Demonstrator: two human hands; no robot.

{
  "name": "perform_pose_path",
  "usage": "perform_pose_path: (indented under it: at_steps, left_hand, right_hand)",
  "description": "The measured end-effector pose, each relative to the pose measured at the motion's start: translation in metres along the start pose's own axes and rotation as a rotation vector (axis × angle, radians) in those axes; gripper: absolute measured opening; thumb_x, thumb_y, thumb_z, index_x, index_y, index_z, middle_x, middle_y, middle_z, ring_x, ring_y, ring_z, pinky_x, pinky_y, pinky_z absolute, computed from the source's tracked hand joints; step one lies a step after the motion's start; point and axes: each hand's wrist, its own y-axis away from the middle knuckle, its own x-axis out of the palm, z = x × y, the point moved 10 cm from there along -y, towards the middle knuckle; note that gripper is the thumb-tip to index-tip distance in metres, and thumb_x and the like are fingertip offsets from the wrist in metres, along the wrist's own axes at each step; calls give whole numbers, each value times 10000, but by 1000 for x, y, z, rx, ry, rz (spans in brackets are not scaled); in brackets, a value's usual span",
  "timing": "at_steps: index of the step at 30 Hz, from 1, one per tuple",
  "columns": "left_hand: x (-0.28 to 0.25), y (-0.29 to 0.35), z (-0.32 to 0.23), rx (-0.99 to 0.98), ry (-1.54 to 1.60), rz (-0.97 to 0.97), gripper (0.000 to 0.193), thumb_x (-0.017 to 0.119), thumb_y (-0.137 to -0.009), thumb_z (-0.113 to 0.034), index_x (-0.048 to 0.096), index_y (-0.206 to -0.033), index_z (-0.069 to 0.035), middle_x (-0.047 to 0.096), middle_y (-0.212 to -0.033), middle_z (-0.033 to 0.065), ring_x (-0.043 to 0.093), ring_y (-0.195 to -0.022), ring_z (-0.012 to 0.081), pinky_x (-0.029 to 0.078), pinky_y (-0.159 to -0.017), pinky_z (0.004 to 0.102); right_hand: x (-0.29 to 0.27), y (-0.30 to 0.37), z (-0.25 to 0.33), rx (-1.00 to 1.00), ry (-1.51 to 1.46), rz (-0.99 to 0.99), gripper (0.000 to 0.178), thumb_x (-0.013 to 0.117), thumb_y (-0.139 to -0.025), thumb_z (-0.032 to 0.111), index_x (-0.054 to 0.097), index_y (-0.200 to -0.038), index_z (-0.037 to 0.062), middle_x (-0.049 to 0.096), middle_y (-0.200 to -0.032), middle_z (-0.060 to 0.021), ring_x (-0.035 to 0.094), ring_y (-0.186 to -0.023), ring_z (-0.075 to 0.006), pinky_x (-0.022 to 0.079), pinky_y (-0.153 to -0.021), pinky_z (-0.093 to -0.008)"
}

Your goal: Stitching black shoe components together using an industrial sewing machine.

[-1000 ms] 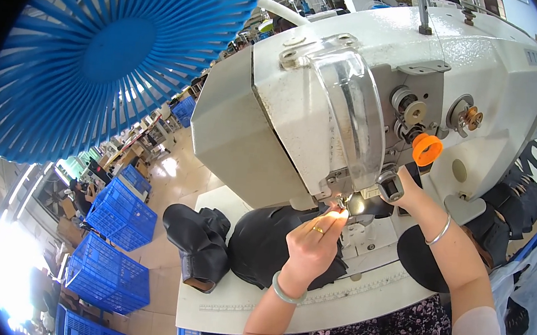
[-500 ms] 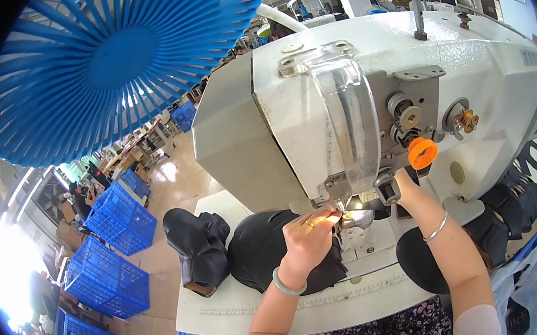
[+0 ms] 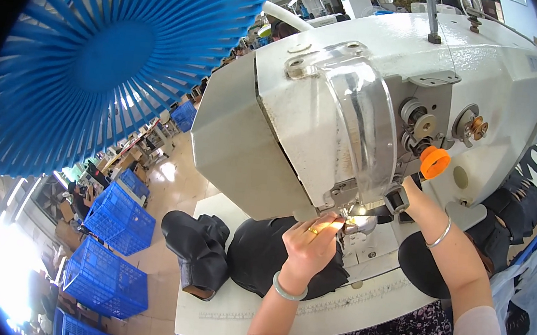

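My left hand (image 3: 310, 244), with a ring and a pale bangle, is closed in a pinch beside the lit needle area of a white sewing machine (image 3: 286, 123). What lies between its fingertips is too small to make out. Beneath this hand, a black leather-like piece (image 3: 259, 251) is spread on the white table. My right forearm (image 3: 453, 246), wearing a silver bangle, reaches behind the needle area. Only the wrist side of my right hand (image 3: 413, 190) shows; its fingers are hidden by the machine. Left of the spread piece sits a black shoe upper (image 3: 194, 251).
A blue slatted round cover (image 3: 113, 53) fills the upper left. Blue crates (image 3: 106, 278) stand on the floor at left. To the right lie a black rounded piece (image 3: 422, 265) and more black pieces (image 3: 516, 206). A ruler strip (image 3: 233, 314) runs along the table's front.
The view has shifted slightly, so the machine head looks a little larger and farther right. Both hands stay in nearly the same places, the left still pinched by the needle.
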Motion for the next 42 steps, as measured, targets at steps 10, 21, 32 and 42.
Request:
perform_pose_path:
  at_steps: [10, 21, 32, 42]
  left_hand:
    - [22, 34, 16, -607, 505, 335, 160, 608, -774, 10, 706, -900, 1, 701, -849, 103, 678, -800, 168, 510, -704, 257]
    - [59, 117, -30, -1335, 1508, 325, 618, 732, -676, 94, 525, -1253, 13, 600, -1198, 65, 556, -1088, 179, 414, -967, 323]
    - [20, 150, -25, -1268, 1442, 145, 613, 792, -614, 105, 569, -1179, 25, 639, -1110, 86, 580, -1033, 167, 445, -922, 318]
    - [-4, 168, -4, -1402, 1073, -30, 273, 761, -729, 26, 664, -983, 50, 690, -936, 60, 614, -804, 101, 496, -751, 245]
  right_hand:
    - [-110, 78, 80, 279, 138, -367, 226, 587, -885, 163, 593, -724, 5, 574, -616, -145, 551, -526, -328, 423, -505, -373]
    - [-124, 204, 169, -340, -13, -176, 119, 661, -779, 206, 674, -834, 101, 645, -753, -44, 567, -569, -186, 446, -531, -288]
    - [-18, 200, 87, 704, -1235, 299, 398, 783, -695, 2, 646, -1064, -58, 678, -1003, -67, 616, -909, -127, 478, -856, -276]
    - [6, 213, 87, 837, -1198, 266, 252, 768, -704, -25, 687, -939, -63, 691, -895, -72, 632, -806, -121, 513, -747, -263]
